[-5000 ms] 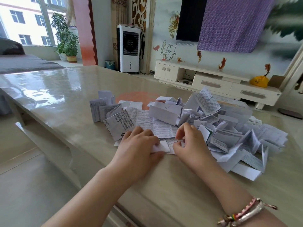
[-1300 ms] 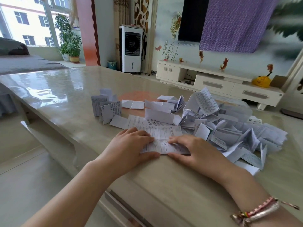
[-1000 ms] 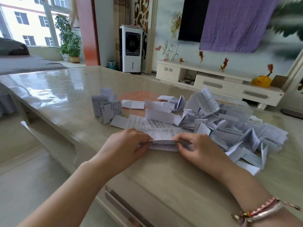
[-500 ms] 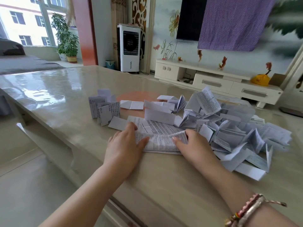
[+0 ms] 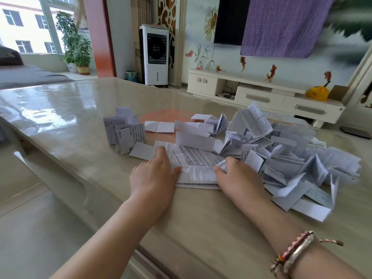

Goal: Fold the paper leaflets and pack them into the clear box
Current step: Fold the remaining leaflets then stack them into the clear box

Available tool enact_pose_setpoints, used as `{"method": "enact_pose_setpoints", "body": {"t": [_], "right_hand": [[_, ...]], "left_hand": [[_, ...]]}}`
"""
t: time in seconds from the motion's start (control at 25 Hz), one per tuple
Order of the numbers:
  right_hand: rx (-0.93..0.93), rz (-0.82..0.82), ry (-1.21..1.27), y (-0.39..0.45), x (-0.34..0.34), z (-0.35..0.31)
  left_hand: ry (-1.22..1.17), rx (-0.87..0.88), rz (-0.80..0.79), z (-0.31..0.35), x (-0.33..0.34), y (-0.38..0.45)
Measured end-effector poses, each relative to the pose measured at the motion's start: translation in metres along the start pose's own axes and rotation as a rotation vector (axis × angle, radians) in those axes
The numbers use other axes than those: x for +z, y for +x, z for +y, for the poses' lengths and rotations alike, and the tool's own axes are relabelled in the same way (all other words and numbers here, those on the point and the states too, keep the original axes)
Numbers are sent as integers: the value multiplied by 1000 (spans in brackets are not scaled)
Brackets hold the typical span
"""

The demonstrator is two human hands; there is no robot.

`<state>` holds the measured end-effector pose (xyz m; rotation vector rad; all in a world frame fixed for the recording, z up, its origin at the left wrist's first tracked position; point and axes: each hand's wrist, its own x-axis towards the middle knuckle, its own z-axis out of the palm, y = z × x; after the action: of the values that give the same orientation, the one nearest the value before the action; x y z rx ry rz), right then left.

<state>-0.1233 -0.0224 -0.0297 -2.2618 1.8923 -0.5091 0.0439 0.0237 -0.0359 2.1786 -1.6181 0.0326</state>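
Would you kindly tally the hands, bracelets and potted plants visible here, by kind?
Bare hands: 2, the left hand and the right hand
Beaded wrist bracelets: 2
Green potted plants: 1
Total: 5

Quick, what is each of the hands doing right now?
Left hand: open, pressing flat on the white printed paper leaflet.
Right hand: pinching that leaflet's folded edge.
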Motion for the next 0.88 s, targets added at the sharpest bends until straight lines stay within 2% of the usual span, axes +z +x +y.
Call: {"method": "enact_pose_setpoints", "body": {"t": [0.12,0.2,0.32,0.44,0.6,0.72,0.88], "right_hand": [[15,-11,-28,2,2,0],[-2,44,-71,1,6,0],[-121,299,-165,-2,12,0],[-255,444,-149,-8,18,-17],[-253,334,-51,-21,32,-43],[-153,209,-21,-23,18,-24],[-46,186,-7,-27,1,1]], "left_hand": [[34,-2,-25,1,0,2],[42,-2,-35,2,0,2],[65,5,-41,4,-1,0],[87,6,-37,5,0,1],[99,-3,-37,4,0,1],[82,-7,-49,4,-1,0],[48,-21,-55,3,-2,-1]]}}
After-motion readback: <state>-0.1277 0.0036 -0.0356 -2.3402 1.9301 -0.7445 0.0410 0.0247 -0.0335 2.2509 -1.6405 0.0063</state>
